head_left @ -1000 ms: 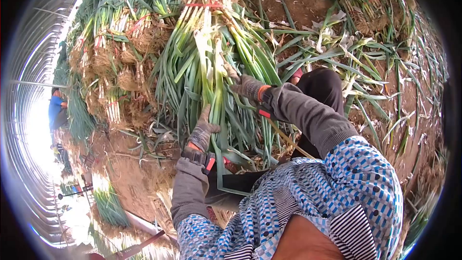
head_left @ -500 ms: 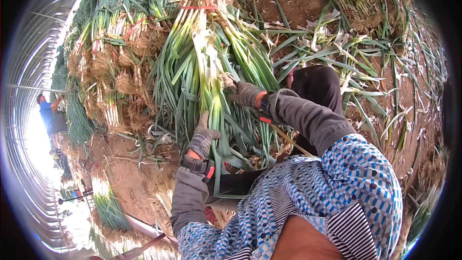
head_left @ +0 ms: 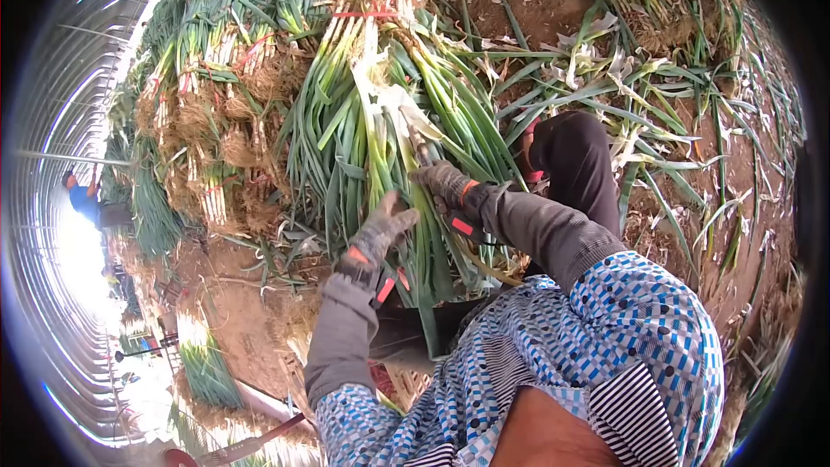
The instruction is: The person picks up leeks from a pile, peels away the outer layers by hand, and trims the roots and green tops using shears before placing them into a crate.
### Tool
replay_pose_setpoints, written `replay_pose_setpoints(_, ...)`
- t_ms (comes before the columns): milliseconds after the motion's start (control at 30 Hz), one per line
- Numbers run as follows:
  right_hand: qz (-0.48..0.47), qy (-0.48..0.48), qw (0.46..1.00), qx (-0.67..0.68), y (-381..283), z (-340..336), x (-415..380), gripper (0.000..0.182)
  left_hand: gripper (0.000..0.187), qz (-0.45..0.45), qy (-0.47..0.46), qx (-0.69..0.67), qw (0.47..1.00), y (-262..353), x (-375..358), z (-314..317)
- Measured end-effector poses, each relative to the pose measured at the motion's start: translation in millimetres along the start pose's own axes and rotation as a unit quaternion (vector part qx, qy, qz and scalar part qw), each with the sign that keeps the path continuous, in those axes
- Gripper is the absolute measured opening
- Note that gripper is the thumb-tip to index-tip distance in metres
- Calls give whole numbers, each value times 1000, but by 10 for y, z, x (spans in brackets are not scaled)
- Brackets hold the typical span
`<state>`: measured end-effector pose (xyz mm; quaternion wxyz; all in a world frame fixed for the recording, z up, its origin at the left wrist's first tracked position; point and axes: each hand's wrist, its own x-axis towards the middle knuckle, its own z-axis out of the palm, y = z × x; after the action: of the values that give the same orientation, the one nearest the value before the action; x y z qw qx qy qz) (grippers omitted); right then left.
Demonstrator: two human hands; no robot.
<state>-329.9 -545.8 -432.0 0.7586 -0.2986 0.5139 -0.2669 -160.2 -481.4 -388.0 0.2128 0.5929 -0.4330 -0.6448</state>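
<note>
A large bundle of leeks (head_left: 380,112) lies in front of me, roots at the top, a red band (head_left: 365,15) round its white stems, green leaves toward my lap. My left hand (head_left: 386,227), in a grey glove, rests on the leaves at the bundle's left side with its fingers apart. To the right, my right hand (head_left: 443,186), also gloved, has its fingers closed on leek leaves near the middle. Peeled pale leaf pieces lie over the centre of the bundle.
Banded leek bundles (head_left: 216,104) are piled at the left, with more (head_left: 657,0) at the upper right. Loose leaves (head_left: 605,86) litter the soil at right. A person in blue (head_left: 85,199) is at the far left. My bent knee (head_left: 577,151) is right of the bundle.
My left hand has moved up and right, its fingers spreading away from the leaves. My right hand has shifted slightly right and down. The leaves under them have swung right.
</note>
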Motion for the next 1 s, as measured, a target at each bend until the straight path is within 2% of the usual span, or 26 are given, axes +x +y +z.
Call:
replay_pose_setpoints(67,-19,1,999,-31,-72,74,-231,32,57,-53,2,34,998,29,349,-49)
replay_pose_setpoints(100,-14,-21,999,21,-102,63,-326,43,54,-77,2,50,996,-11,470,-49)
replay_pose_setpoints(200,-3,60,975,-214,-182,-28,-319,50,39,-145,21,35,989,181,392,300)
replay_pose_setpoints(233,-50,15,973,-226,-74,-92,-213,53,39,-147,16,32,989,162,422,294)
replay_pose_setpoints(333,-5,5,968,-251,-50,-179,-229,52,38,-155,1,9,988,-172,622,276)
replay_pose_setpoints(367,-71,4,951,-301,-28,-202,-235,51,38,-155,-2,1,988,-251,691,259)
replay_pose_setpoints(433,-84,-9,931,-354,7,-229,-149,49,37,-160,-7,-12,987,-385,743,228)
replay_pose_setpoints(467,-93,-15,921,-379,-42,-235,-149,48,37,-113,-8,-51,992,-319,609,252)
replay_pose_setpoints(533,-140,-9,918,-371,-194,-329,-206,39,40,-18,-11,-126,992,-265,240,250)
replay_pose_setpoints(600,-104,28,929,-355,-308,-537,-61,34,33,23,32,-33,999,-223,132,63)
replay_pose_setpoints(667,-152,32,939,-307,-660,-698,-394,31,30,55,96,107,988,379,-295,44)
replay_pose_setpoints(733,-260,55,914,-306,-876,-993,-376,31,30,126,87,27,988,708,-362,-257)
replay_pose_setpoints(800,-191,72,940,-272,-1264,-1163,-692,29,28,191,167,123,959,1115,-405,-478)
replay_pose_setpoints(867,-256,33,960,-106,-1343,-1386,-908,31,25,125,190,89,970,1289,-209,-803)
replay_pose_setpoints(933,-266,59,959,-83,-1415,-1509,-1074,30,25,108,224,170,953,1200,254,-1213)
replay_pose_setpoints(967,-267,62,961,-48,-1375,-1540,-1123,29,30,47,265,265,926,1116,548,-1387)
replay_pose_setpoints(1000,-269,65,961,-12,-1341,-1566,-1147,29,29,55,272,289,916,900,815,-1430)
